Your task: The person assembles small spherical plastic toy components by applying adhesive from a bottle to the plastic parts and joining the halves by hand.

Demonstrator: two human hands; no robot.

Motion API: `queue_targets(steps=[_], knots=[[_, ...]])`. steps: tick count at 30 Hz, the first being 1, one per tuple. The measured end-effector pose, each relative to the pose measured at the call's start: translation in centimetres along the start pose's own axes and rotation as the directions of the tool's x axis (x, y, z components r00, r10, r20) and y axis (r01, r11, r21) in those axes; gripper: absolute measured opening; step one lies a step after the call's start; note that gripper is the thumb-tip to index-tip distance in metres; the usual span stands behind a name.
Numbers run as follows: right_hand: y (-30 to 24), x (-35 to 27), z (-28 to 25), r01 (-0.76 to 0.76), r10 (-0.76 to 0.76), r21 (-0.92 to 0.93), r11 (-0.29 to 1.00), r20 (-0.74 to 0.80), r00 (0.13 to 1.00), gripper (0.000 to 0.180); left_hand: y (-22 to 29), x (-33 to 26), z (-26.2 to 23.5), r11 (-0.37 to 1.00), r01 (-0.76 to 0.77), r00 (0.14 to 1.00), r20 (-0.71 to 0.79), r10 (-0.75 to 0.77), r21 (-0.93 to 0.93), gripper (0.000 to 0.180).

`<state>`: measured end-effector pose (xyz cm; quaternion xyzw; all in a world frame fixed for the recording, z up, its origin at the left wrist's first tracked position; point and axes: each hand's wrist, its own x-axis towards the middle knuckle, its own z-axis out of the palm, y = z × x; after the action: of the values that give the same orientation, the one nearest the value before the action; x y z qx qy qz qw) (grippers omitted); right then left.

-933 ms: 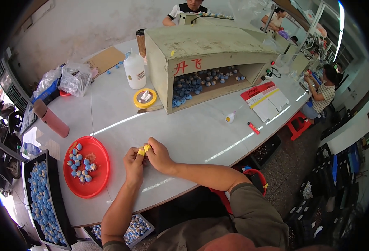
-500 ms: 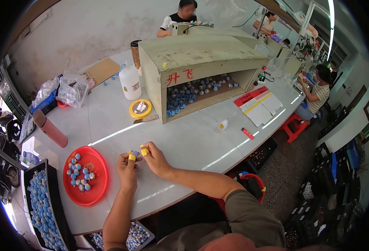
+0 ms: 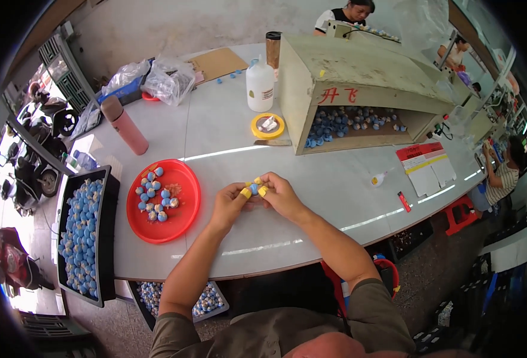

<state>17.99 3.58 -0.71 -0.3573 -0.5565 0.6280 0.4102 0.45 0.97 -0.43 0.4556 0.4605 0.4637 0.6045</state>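
1. Inside the black crate (image 3: 106, 238), left of the table (image 3: 227, 161): a heap of small blue-and-cream balls (image 3: 81, 232).
2. On the red plate (image 3: 184, 219), near the crate: a loose cluster of similar balls (image 3: 150, 186), plus brownish crumbs.
3. Below the table edge, in a grey tray (image 3: 223, 296) partly behind the left forearm (image 3: 192, 262): more blue and cream pieces.
4. Within the beige box (image 3: 359, 62): many blue pieces (image 3: 329, 123).
5. Across its front: hand-painted red characters (image 3: 338, 95). On the white bottle (image 3: 260, 83): a small label. On the red-and-white sheet (image 3: 427, 171): printing too small to read.
6. Between the fingertips of the left hand (image 3: 230, 201) and right hand (image 3: 282, 195): a small blue piece (image 3: 254, 189), pinched from both sides, partly covered by yellow-wrapped digits.
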Motion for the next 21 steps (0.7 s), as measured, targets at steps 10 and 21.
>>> queue_targets(steps=[10,21], knots=[[-1.1,0.2,0.1,-0.104,0.109,-0.053,0.993,0.091,0.99,0.013,-0.1,-0.4,-1.1,0.998,0.025,0.999,-0.019,-0.026,-0.062,0.024],[-0.6,-0.2,0.2,-0.063,0.075,-0.128,0.99,0.087,0.993,0.006,-0.6,-0.2,-0.9,0.998,0.055,0.998,0.017,-0.055,-0.011,0.02]])
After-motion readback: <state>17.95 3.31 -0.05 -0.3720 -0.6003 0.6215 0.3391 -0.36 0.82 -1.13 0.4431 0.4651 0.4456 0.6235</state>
